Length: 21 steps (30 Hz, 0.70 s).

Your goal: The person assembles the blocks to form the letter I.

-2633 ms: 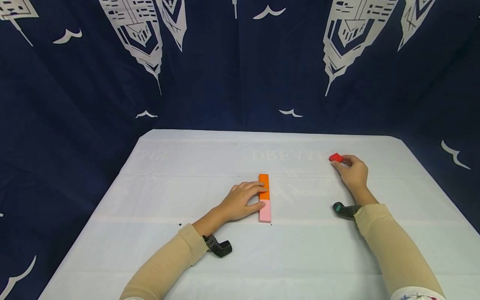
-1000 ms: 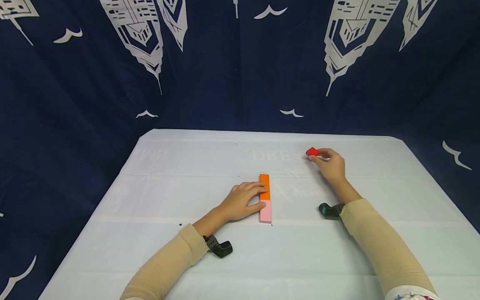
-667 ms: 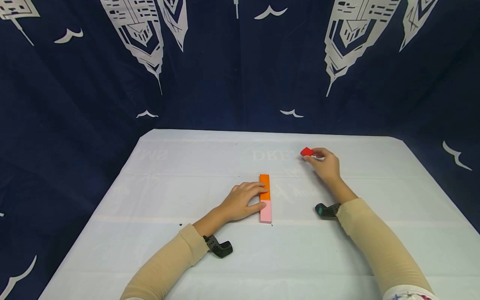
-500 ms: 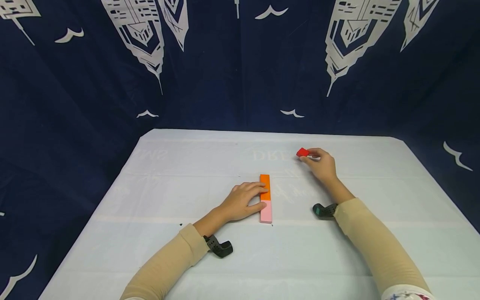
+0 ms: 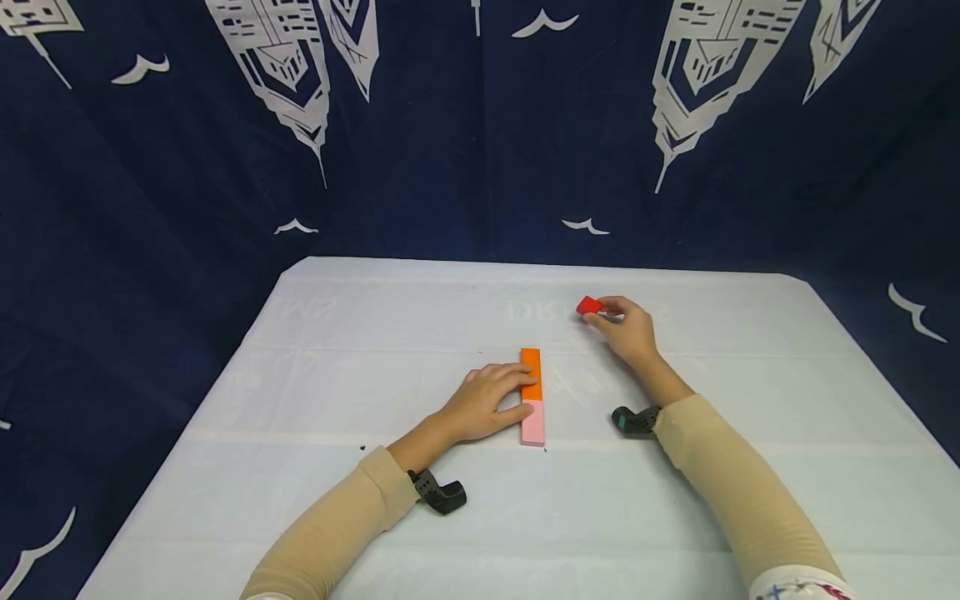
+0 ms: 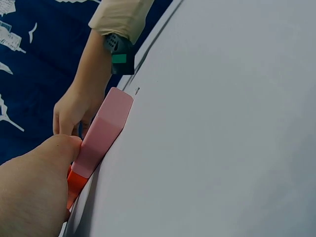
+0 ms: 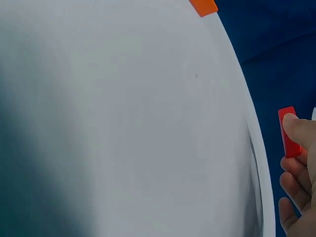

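Observation:
An orange block (image 5: 531, 371) and a pink block (image 5: 533, 425) lie end to end in one straight bar on the white table. My left hand (image 5: 480, 407) rests against the bar from the left, fingertips on the orange block and thumb on the pink one. In the left wrist view the thumb touches the side of the pink block (image 6: 104, 131), and the palm hides much of the orange one. Farther back and to the right, my right hand (image 5: 628, 332) pinches a small red block (image 5: 588, 306). The right wrist view shows the thumb flat on the red block (image 7: 288, 133).
The white table (image 5: 375, 317) has faint printed lettering and ends at a rounded back edge. Behind it hangs a dark blue cloth (image 5: 420, 167) with white building and bird shapes. Each wrist wears a black camera, like the one (image 5: 441, 493) on the left.
My right hand has carried the red block leftward across the back of the table, closer to the orange and pink bar. My left hand and the bar have stayed in place.

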{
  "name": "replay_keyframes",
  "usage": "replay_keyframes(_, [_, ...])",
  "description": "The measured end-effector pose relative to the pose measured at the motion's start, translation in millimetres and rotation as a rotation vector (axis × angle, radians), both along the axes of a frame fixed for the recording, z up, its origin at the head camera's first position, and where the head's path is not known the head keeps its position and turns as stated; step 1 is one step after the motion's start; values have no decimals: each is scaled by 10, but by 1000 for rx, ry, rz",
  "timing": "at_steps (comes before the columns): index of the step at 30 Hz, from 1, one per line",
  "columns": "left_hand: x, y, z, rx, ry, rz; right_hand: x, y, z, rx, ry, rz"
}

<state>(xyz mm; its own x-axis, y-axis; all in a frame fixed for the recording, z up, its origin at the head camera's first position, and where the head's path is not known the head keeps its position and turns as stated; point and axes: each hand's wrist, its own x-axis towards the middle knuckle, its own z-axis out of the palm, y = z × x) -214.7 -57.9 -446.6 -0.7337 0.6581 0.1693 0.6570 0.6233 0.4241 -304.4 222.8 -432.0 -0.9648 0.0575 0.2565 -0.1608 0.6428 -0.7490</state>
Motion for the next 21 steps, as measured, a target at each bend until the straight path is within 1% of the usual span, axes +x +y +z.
replay_keyframes(9, [-2, 3, 5, -3, -7, -1, 2, -130, 10, -11, -26, 21])
replay_keyframes(21, [4, 4, 14, -7, -15, 3, 3, -272, -3, -8, -6, 62])
